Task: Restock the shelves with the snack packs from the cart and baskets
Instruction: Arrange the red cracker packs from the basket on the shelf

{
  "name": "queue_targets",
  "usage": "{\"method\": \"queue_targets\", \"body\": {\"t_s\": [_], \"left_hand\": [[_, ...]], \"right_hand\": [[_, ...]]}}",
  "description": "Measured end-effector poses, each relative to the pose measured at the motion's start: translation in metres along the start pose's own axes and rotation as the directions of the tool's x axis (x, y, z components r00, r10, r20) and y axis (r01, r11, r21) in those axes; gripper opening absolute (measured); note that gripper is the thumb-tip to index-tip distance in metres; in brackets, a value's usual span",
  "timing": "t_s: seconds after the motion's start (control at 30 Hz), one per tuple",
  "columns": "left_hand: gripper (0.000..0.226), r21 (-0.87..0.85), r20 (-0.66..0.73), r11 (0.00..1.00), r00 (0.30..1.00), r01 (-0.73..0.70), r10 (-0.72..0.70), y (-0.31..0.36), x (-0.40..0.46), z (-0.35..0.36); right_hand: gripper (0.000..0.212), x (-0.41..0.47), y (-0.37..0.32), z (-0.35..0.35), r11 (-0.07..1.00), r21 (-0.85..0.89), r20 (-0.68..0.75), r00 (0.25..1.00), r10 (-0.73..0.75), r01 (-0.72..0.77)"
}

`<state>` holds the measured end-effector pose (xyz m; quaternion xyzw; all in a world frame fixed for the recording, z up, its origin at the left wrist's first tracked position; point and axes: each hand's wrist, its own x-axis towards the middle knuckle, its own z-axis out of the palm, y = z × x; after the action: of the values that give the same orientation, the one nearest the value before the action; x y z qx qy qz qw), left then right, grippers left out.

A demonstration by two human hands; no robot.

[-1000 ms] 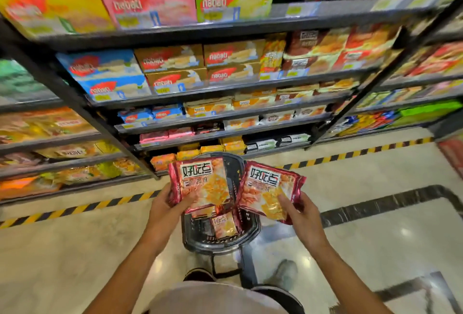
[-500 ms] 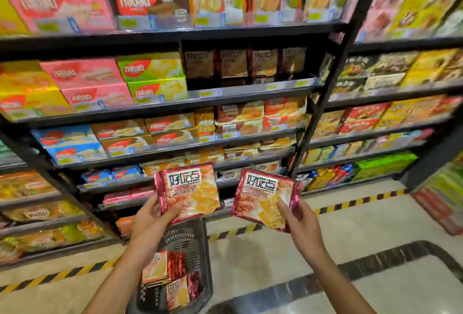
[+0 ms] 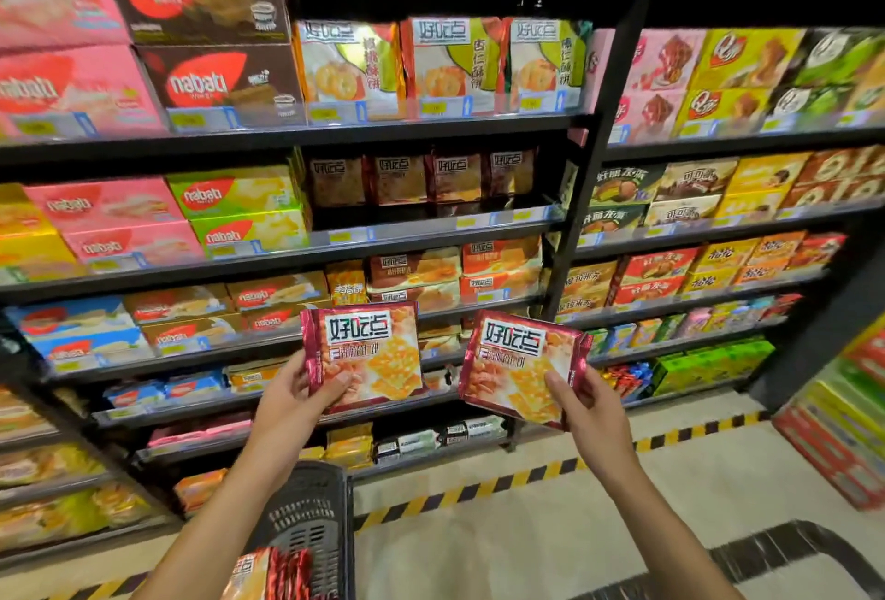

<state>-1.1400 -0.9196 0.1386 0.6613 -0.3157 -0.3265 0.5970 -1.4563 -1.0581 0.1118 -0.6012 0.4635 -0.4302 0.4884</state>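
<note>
My left hand (image 3: 292, 401) grips a red cracker pack (image 3: 366, 350) by its lower left corner, held upright in front of the shelves. My right hand (image 3: 582, 408) holds a matching red cracker pack (image 3: 519, 367), tilted slightly, by its lower right edge. Both packs face me at about the height of the lower middle shelves. Below my left arm stands a dark mesh basket (image 3: 306, 503) with more red packs (image 3: 273, 575) inside. A row of similar dark red packs (image 3: 421, 178) stands set back on the second shelf, with dark room in front of it.
Black shelving (image 3: 335, 245) packed with wafer boxes and biscuit packs fills the view. A black upright post (image 3: 594, 159) divides two bays. Yellow-black tape (image 3: 479, 489) marks the floor before the shelves. Stacked boxes (image 3: 843, 432) stand at the right.
The view has tilted up from the basket to the shelves. Both hands have risen with their packs, and the basket has dropped to the bottom of the view.
</note>
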Motion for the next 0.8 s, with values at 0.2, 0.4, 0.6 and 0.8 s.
{"method": "queue_targets", "body": {"t_s": [0.2, 0.4, 0.6, 0.8], "left_hand": [[0.038, -0.014, 0.007, 1.0, 1.0, -0.022, 0.022, 0.009, 0.073, 0.036], [0.039, -0.055, 0.026, 0.998, 0.999, -0.044, 0.045, 0.019, 0.178, 0.073], [0.046, -0.112, 0.065, 0.993, 0.997, -0.041, 0.049, 0.039, 0.263, 0.101], [0.042, -0.114, 0.046, 0.991, 0.996, -0.064, 0.07, 0.048, 0.313, 0.131]], "right_hand": [[0.01, 0.076, -0.005, 0.003, 0.998, -0.053, -0.002, 1.0, -0.03, 0.029], [0.039, 0.175, -0.007, 0.015, 0.993, -0.106, -0.043, 0.997, -0.059, 0.054], [0.016, 0.259, -0.02, 0.029, 0.979, -0.173, -0.077, 0.99, -0.119, 0.104], [0.021, 0.313, -0.02, 0.029, 0.967, -0.205, -0.11, 0.978, -0.177, 0.152]]}}
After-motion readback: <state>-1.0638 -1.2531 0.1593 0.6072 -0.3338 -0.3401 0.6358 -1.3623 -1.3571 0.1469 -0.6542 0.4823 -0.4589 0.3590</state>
